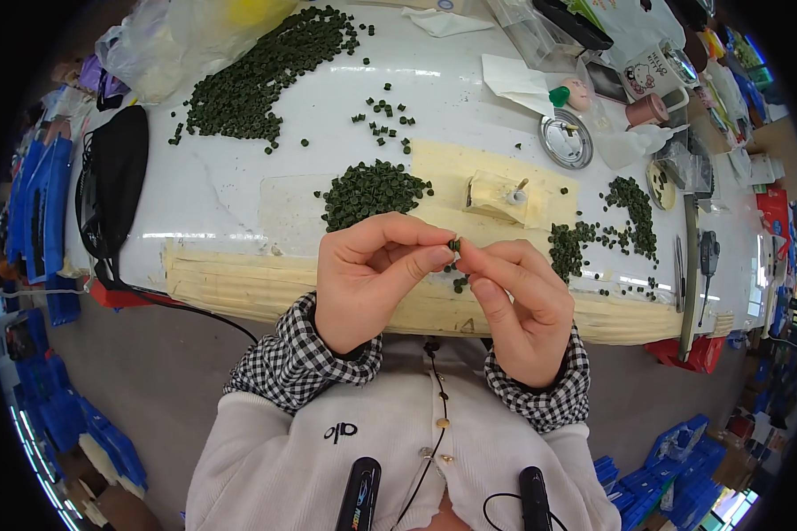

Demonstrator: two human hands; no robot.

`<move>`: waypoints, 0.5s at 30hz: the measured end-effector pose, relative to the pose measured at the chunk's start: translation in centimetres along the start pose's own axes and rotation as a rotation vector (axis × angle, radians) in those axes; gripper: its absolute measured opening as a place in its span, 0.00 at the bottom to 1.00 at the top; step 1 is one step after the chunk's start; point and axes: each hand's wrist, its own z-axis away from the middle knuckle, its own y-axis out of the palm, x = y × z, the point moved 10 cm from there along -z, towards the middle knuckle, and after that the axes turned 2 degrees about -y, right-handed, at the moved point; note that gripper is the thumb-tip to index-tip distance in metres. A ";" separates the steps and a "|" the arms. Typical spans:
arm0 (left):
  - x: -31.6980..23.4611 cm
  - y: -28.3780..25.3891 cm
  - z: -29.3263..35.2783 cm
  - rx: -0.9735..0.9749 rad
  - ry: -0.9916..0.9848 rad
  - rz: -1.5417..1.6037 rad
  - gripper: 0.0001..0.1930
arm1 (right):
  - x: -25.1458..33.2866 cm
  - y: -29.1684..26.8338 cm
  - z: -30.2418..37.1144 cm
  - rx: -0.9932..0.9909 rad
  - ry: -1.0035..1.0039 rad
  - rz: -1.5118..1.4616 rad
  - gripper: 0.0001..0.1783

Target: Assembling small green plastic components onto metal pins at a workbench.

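A tiny dark green plastic part (454,246) sits between the fingertips of both hands above the table's near edge. My left hand (367,279) pinches it between thumb and index finger. From the other side my right hand (531,310) meets it with the index fingertip, its thumb bent lower down and the other fingers curled. Just beyond my left hand lies a pile of similar green parts (372,193). A small block fixture with an upright pin (505,196) stands on yellow tape past my right hand. More green parts (565,252) are scattered right of that hand.
A large heap of green parts (266,75) lies at the far left beside a clear plastic bag (164,53). At the back right are a round metal tin (565,140), a white mug (651,73) and a pink spool (646,110). A black cloth item (119,177) hangs at the left edge.
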 end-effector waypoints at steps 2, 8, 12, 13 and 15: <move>-0.1 0.2 0.0 0.016 -0.003 -0.007 0.07 | -0.3 -0.1 0.0 -0.002 0.006 -0.008 0.16; 0.2 0.4 0.2 0.032 -0.035 0.031 0.07 | -0.2 -0.3 -0.2 -0.017 -0.042 0.019 0.16; 0.0 0.2 0.5 0.038 -0.017 -0.004 0.07 | 0.2 -0.3 -0.3 0.007 -0.111 0.051 0.16; -0.1 0.3 0.5 0.039 -0.006 -0.020 0.07 | 0.2 -0.3 -0.3 0.011 -0.127 0.055 0.16; -0.3 0.3 0.5 0.044 0.013 -0.063 0.08 | 0.4 -0.3 -0.3 0.009 -0.154 0.064 0.17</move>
